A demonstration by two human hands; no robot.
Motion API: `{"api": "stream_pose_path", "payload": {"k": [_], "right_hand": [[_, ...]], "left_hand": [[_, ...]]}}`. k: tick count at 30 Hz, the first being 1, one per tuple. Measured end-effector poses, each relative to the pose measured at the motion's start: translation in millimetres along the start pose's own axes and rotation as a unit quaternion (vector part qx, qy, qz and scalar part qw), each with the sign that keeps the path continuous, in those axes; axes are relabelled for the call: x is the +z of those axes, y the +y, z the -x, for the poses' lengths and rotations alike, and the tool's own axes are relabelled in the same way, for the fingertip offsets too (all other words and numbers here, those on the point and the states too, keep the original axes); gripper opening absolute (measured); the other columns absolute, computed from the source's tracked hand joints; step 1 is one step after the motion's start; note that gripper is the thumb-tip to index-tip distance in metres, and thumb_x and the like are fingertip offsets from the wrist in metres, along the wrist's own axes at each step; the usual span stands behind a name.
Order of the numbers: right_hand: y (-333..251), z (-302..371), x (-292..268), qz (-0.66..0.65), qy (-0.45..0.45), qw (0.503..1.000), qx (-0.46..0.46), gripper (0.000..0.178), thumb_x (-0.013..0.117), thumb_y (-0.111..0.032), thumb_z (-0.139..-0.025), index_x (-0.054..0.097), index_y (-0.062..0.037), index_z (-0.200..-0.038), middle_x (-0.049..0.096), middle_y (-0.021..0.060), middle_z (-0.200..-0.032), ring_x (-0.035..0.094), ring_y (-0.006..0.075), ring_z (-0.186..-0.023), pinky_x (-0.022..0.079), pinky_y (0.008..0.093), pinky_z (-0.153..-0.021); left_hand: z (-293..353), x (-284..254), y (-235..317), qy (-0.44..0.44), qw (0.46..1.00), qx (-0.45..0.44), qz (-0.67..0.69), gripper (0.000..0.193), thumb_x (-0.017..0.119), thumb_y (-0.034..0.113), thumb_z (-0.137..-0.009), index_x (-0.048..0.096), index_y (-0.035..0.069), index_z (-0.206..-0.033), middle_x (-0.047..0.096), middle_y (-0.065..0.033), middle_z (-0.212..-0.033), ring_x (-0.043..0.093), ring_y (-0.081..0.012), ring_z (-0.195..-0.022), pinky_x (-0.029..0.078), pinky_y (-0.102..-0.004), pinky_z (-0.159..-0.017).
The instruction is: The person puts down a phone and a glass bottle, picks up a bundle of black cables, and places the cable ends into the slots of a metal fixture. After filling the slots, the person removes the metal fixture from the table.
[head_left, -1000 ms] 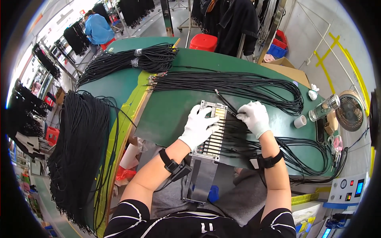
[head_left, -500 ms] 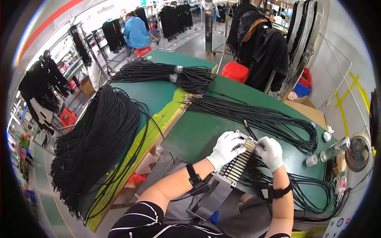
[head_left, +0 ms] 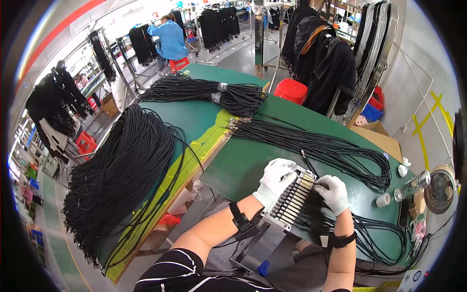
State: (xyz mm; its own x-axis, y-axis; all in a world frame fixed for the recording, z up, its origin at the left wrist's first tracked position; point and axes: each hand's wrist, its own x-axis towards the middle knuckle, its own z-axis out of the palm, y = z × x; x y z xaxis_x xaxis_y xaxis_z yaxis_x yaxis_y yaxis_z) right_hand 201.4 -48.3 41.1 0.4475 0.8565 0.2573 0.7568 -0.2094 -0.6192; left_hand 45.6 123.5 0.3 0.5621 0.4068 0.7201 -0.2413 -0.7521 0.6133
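Observation:
A metal fixture [head_left: 290, 212] with a row of parallel slots stands tilted at the table's near edge, with cable ends lying in the slots. My left hand [head_left: 275, 180], in a white glove, is at the fixture's upper left side. Its fingers are bent together at the slot ends; what they pinch is too small to make out. My right hand [head_left: 333, 194], also gloved, is closed at the fixture's upper right edge, thumb and fingers pinching a black cable [head_left: 318, 190]. More black cables [head_left: 316, 216] hang from the fixture's right side beneath that hand.
A green table [head_left: 243, 168] carries a long cable bundle [head_left: 311, 141], a taped bundle [head_left: 204, 92] and a large cable pile [head_left: 121, 170]. At right stand a white cup [head_left: 383, 200], a clear bottle [head_left: 412, 186] and a small fan [head_left: 440, 190]. A red stool [head_left: 291, 90] is beyond the table.
My left hand has drawn back toward the fixture's upper left edge, uncovering more slots. My right hand has shifted slightly downward. The person in blue at the back has raised an arm.

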Motion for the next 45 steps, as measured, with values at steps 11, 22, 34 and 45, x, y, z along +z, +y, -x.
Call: {"api": "stream_pose_path", "payload": {"k": [11, 22, 34, 45], "right_hand": [[13, -7, 7, 0.063, 0.073, 0.99, -0.098, 0.008, 0.072, -0.015, -0.075, 0.067, -0.0122, -0.08, 0.064, 0.0076, -0.077, 0.06, 0.0294, -0.08, 0.047, 0.0392, -0.075], [12, 2, 16, 0.202, 0.073, 0.972, -0.095, 0.01, 0.073, -0.015, -0.072, 0.066, -0.0148, -0.08, 0.06, 0.0039, -0.075, 0.057, 0.0283, -0.082, 0.044, 0.0401, -0.074], [9, -7, 17, 0.228, 0.078, 0.965, -0.105, 0.013, 0.073, -0.014, -0.071, 0.062, -0.0136, -0.077, 0.058, 0.0044, -0.076, 0.056, 0.0286, -0.082, 0.043, 0.0407, -0.073], [17, 11, 28, 0.179, 0.096, 0.971, -0.122, 0.017, 0.071, -0.004, -0.065, 0.058, -0.0081, -0.076, 0.057, 0.0111, -0.081, 0.052, 0.0351, -0.086, 0.041, 0.0442, -0.078]], "left_hand": [[7, -3, -25, 0.014, 0.986, -0.114, -0.125, 0.013, 0.067, 0.019, -0.087, 0.071, 0.008, -0.094, 0.07, -0.0098, -0.092, 0.064, -0.0285, -0.092, 0.049, -0.0395, -0.087], [16, 1, -27, -0.068, 0.981, -0.125, -0.133, 0.013, 0.062, 0.018, -0.091, 0.071, 0.012, -0.097, 0.07, -0.004, -0.093, 0.063, -0.0266, -0.089, 0.042, -0.0432, -0.099], [10, 6, -33, -0.035, 0.981, -0.105, -0.159, 0.014, 0.062, 0.023, -0.09, 0.071, 0.013, -0.094, 0.069, -0.0042, -0.087, 0.065, -0.0252, -0.089, 0.043, -0.045, -0.098], [25, 31, -33, -0.007, 0.985, -0.101, -0.138, 0.014, 0.068, 0.03, -0.08, 0.072, 0.018, -0.086, 0.068, -0.0068, -0.095, 0.061, -0.0276, -0.092, 0.044, -0.0428, -0.093]]}}
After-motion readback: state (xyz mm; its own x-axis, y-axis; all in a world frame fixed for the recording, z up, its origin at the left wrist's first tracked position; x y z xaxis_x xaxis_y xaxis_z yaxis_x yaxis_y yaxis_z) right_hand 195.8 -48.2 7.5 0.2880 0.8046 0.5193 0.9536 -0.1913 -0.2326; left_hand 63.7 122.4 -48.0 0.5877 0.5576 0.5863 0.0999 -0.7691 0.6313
